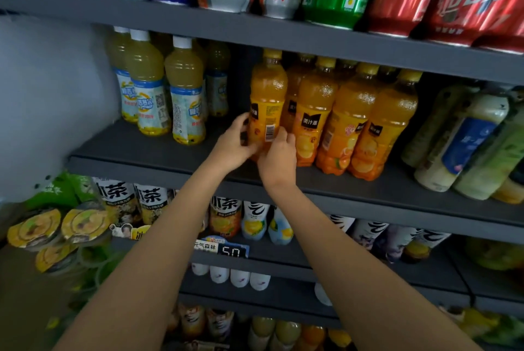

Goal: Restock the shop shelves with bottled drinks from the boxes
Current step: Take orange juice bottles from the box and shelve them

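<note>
both hands hold one upright orange juice bottle (266, 106) on the middle shelf (158, 163): left hand (234, 145) wraps its left side, right hand (279, 153) its lower right. more orange bottles (348, 123) stand touching on its right; open shelf lies to its left, before the pale yellow bottles (158, 89).

bare shelf (141, 149) front, pale bottles (184, 89) behind
</note>
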Demonstrator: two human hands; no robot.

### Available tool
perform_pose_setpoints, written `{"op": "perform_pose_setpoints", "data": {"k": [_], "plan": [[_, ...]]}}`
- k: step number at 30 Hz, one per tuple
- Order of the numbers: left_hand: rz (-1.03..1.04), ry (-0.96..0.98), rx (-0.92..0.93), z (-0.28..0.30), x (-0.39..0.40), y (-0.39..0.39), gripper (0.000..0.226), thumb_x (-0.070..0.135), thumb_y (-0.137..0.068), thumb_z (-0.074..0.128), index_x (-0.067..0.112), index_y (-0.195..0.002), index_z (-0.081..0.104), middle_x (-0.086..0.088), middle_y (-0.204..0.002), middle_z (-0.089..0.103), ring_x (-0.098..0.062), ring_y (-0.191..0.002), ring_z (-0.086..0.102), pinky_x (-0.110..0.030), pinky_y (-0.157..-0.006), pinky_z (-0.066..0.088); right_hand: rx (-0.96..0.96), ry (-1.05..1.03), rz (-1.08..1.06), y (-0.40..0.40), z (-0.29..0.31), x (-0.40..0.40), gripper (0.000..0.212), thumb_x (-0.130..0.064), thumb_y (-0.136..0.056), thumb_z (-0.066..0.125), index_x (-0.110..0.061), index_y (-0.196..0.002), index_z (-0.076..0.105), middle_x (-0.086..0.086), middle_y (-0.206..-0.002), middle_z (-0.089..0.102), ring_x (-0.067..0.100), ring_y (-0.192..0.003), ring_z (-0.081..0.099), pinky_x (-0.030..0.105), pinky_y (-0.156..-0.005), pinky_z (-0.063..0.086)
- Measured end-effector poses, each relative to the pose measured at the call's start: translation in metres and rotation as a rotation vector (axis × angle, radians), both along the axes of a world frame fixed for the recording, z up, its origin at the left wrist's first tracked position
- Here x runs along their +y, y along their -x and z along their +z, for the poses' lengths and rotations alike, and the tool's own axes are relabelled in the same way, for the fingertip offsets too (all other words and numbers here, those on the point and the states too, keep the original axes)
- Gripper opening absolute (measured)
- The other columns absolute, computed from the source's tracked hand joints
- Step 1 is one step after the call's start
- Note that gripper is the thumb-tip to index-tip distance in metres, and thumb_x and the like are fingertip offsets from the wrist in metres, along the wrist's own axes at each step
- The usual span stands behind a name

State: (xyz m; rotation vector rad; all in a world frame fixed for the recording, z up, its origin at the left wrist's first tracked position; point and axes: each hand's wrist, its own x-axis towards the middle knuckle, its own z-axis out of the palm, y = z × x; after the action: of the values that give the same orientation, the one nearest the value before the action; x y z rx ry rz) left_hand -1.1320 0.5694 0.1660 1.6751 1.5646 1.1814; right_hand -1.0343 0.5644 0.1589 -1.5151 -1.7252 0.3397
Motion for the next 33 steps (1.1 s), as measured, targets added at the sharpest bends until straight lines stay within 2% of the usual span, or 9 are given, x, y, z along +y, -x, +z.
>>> {"op": "perform_pose_setpoints", "data": {"k": [2, 7, 11, 15, 20, 23, 26, 30, 33], "plan": [[0.077, 0.002, 0.095, -0.005, 0.007, -0.009, 0.078, 0.017, -0.083, 0.067, 0.022, -0.146, 0.021, -0.009, -0.135, 0.049, -0.026, -0.122, 0.05, -0.04, -0.101, 0.04, -0.018, -0.059, 0.022, -0.014, -0.001, -0.005, 0.038, -0.001, -0.087, 0.051, -0.002, -0.125, 0.048, 0.016, -0.124, 0.048, 0.03, -0.113, 0.049, 0.035, -0.092, 0.043], [0.21, -0.007, 0.079, -0.01, 0.029, -0.024, 0.075, 0.015, -0.084, 0.065, 0.021, -0.145, 0.023, -0.011, -0.136, 0.048, -0.028, -0.127, 0.044, -0.041, -0.105, 0.035, -0.05, -0.21, -0.012, -0.055, 0.007, -0.011, 0.033, 0.004, -0.085, 0.048, -0.004, -0.116, 0.055, 0.013, -0.119, 0.052, 0.026, -0.106, 0.054, 0.025, -0.082, 0.041], [0.275, 0.003, 0.097, -0.01, 0.048, -0.027, 0.07, 0.016, -0.086, 0.062, 0.021, -0.145, 0.025, -0.013, -0.136, 0.048, -0.029, -0.127, 0.043, -0.041, -0.105, 0.034, -0.025, -0.245, 0.0, -0.073, 0.01, -0.01, 0.031, 0.005, -0.084, 0.048, -0.003, -0.113, 0.056, 0.013, -0.115, 0.051, 0.027, -0.097, 0.056, 0.028, -0.076, 0.043], [0.418, -0.001, 0.08, -0.012, 0.046, -0.037, 0.066, 0.018, -0.087, 0.062, 0.017, -0.143, 0.027, -0.017, -0.136, 0.042, -0.031, -0.123, 0.044, -0.038, -0.099, 0.036, -0.015, -0.244, 0.007, -0.087, 0.004, -0.008, 0.029, 0.004, -0.084, 0.05, -0.003, -0.112, 0.056, 0.014, -0.114, 0.052, 0.027, -0.096, 0.056, 0.032, -0.078, 0.047], [0.583, -0.293, -0.006, -0.026, 0.008, -0.062, 0.042, 0.004, -0.084, 0.055, 0.004, -0.124, 0.044, -0.015, -0.121, 0.046, -0.028, -0.108, 0.051, -0.039, -0.093, 0.044, 0.009, -0.23, 0.037, -0.105, -0.015, -0.015, 0.029, 0.002, -0.084, 0.049, -0.002, -0.112, 0.056, 0.015, -0.115, 0.052, 0.03, -0.098, 0.056, 0.031, -0.078, 0.043], [0.555, -0.48, 0.056, -0.043, -0.033, -0.09, 0.035, 0.001, -0.08, 0.049, 0.001, -0.115, 0.048, -0.016, -0.111, 0.05, -0.027, -0.103, 0.05, -0.029, -0.089, 0.041, 0.014, -0.306, 0.046, -0.131, -0.027, -0.027, 0.027, 0.002, -0.08, 0.047, 0.003, -0.105, 0.057, 0.019, -0.106, 0.055, 0.034, -0.094, 0.056, 0.028, -0.075, 0.038], [0.436, -0.535, 0.133, -0.075, -0.08, -0.132, 0.032, 0.002, -0.08, 0.046, 0.001, -0.112, 0.05, -0.014, -0.106, 0.051, -0.023, -0.1, 0.049, -0.025, -0.084, 0.037, -0.034, -0.35, 0.072, -0.175, -0.048, -0.047, 0.029, 0.0, -0.078, 0.044, 0.005, -0.104, 0.056, 0.022, -0.101, 0.055, 0.034, -0.083, 0.055, 0.029, -0.069, 0.037], [0.257, -0.347, 0.285, -0.152, -0.136, -0.194, 0.031, 0.002, -0.082, 0.048, 0.002, -0.113, 0.05, -0.016, -0.108, 0.051, -0.027, -0.101, 0.048, -0.03, -0.084, 0.037, -0.191, -0.305, 0.161, -0.246, -0.103, -0.08, 0.028, 0.0, -0.079, 0.042, 0.005, -0.103, 0.055, 0.023, -0.101, 0.053, 0.036, -0.082, 0.054, 0.038, -0.066, 0.041], [0.097, -0.084, 0.368, -0.231, -0.18, -0.236, 0.035, 0.0, -0.08, 0.052, 0.002, -0.115, 0.05, -0.017, -0.108, 0.05, -0.033, -0.094, 0.053, -0.041, -0.08, 0.045, -0.177, -0.173, 0.207, -0.308, -0.17, -0.111, 0.024, 0.001, -0.083, 0.045, 0.004, -0.105, 0.054, 0.022, -0.103, 0.052, 0.033, -0.086, 0.053, 0.031, -0.069, 0.041]]}}
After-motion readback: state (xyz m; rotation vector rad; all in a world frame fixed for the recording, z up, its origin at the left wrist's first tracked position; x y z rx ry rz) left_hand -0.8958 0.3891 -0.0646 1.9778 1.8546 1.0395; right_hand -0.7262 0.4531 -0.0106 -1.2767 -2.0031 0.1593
